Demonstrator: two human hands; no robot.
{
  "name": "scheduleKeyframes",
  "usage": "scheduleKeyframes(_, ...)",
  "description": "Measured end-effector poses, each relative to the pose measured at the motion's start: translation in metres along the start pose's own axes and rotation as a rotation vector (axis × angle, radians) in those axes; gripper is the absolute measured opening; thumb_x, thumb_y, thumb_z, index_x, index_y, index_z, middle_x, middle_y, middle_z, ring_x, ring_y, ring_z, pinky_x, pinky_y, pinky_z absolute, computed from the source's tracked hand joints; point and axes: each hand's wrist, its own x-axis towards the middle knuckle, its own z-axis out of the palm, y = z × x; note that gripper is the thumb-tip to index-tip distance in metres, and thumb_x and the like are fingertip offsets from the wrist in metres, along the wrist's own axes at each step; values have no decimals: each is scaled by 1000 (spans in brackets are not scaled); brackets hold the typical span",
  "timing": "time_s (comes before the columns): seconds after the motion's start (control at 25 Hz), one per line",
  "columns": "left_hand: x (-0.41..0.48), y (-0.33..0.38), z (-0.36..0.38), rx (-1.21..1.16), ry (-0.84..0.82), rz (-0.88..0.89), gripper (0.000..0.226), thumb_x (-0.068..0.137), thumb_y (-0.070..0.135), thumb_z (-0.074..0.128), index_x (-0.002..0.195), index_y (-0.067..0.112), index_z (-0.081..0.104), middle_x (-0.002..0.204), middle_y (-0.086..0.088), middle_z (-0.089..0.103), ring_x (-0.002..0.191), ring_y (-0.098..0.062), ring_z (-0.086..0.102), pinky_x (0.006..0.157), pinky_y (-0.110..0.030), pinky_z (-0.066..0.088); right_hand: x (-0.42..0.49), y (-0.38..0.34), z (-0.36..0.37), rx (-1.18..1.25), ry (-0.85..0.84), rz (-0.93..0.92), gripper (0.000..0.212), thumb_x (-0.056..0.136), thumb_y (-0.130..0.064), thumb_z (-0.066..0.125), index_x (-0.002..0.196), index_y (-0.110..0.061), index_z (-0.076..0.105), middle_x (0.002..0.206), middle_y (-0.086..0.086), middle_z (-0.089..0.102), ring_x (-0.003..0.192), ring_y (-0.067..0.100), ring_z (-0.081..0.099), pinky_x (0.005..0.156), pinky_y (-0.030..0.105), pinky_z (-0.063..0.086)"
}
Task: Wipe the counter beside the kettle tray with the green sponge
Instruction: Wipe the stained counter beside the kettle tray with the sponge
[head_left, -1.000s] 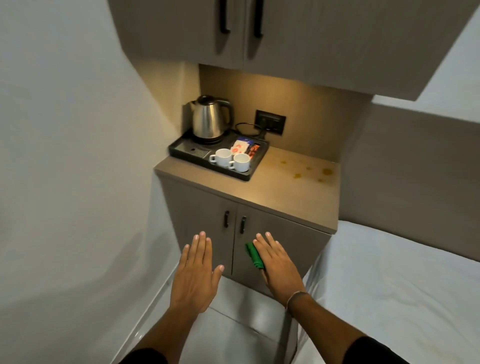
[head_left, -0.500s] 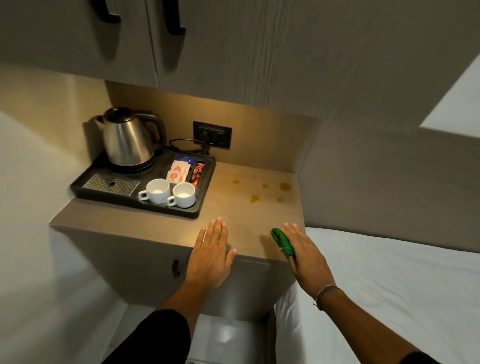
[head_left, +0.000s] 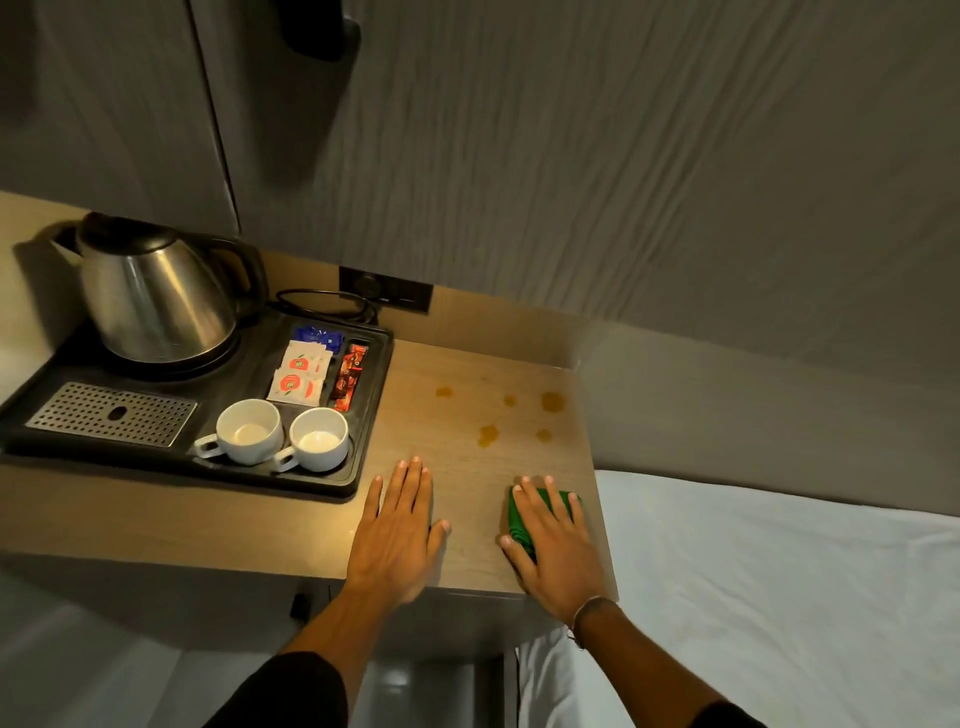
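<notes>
**Green sponge pressed flat on the counter**

Green sponge is seen on the wooden counter, near its right front corner. It is covered by the right hand, which is laid flat on top of it with the fingers spread out. Only the left edge of the sponge and a bit between the fingers can be seen. Whether the thumb is tucked under the sponge cannot be told.

The left hand is laid flat on the bare counter too, fingers straight and close together. Nothing is held by it. It is placed just beside the front right corner of the black kettle tray.

Some yellow-brown spots are seen on the counter, farther back than both hands and well apart from the sponge.

On the tray, a shiny metal kettle is stood at the back left. Two white cups are set side by side at the front. Small packets are kept in slots behind the cups. A metal grille is set into the left part of the tray.

A white bed is seen to the right of the counter.
</notes>
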Motion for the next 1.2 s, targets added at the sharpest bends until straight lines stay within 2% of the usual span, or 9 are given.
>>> scheduleKeyframes(0.12,0,0,4,19,11,-15,78,104,60,14,164,12,-2,175,-11,-5,160,-27,-9,130,-55,3,5,16,0,-29,-4,-51,72,103,-69,25,164,-37,5,172,-14,-1,159,16,-13,129,50,-3)
scheduleKeyframes(0.28,1,-2,6,27,14,-14,78,103,60,11,164,14,-2,175,-8,-4,160,-25,-7,130,-55,4,16,10,5,-14,-2,-28,68,105,-56,29,164,-35,4,172,-13,0,160,17,-9,130,53,2)
scheduleKeyframes(0.48,-1,-4,13,-3,77,-28,73,105,57,14,165,16,6,176,-6,8,160,-24,-1,129,-53,4,30,65,-3,35,-53,-242,68,105,-51,33,163,-42,-2,173,-19,-2,159,10,-10,129,54,6)
scheduleKeyframes(0.6,0,-4,16,-4,87,-24,72,106,56,17,165,18,6,176,-5,7,161,-23,-1,130,-54,5,83,69,-17,108,9,-109,63,109,-43,36,165,-30,11,173,-9,8,161,19,-1,130,53,5)
scheduleKeyframes(0.68,0,-4,18,-13,110,-25,71,106,55,19,165,17,9,176,-6,8,161,-24,1,130,-55,5,111,52,-21,74,-1,-34,61,110,-40,37,165,-24,15,173,-4,12,160,22,2,129,52,5)
scheduleKeyframes(0.88,2,-7,24,-21,112,-17,72,106,57,14,165,18,4,176,-4,1,161,-23,-5,130,-55,2,90,94,-19,85,-41,-224,64,106,-45,32,165,-29,13,173,-7,12,160,17,0,129,56,4)
scheduleKeyframes(1.04,2,-8,24,-20,118,-18,72,105,58,13,165,19,3,176,-3,1,161,-21,-6,130,-54,3,145,79,-35,116,21,51,61,110,-34,39,165,-20,18,173,1,16,160,22,2,129,52,1)
scheduleKeyframes(1.08,2,-8,23,-26,120,-18,72,105,58,13,165,19,4,176,-3,1,161,-21,-6,130,-54,3,154,69,-35,100,13,64,61,110,-34,39,165,-19,17,174,1,15,160,23,1,129,51,0)
scheduleKeyframes(1.2,1,-7,22,-38,122,-13,72,105,58,14,165,19,7,176,-3,3,161,-20,-4,130,-54,3,138,79,-27,85,-4,-135,62,110,-34,39,165,-23,16,173,-3,13,160,19,-1,129,49,-2)
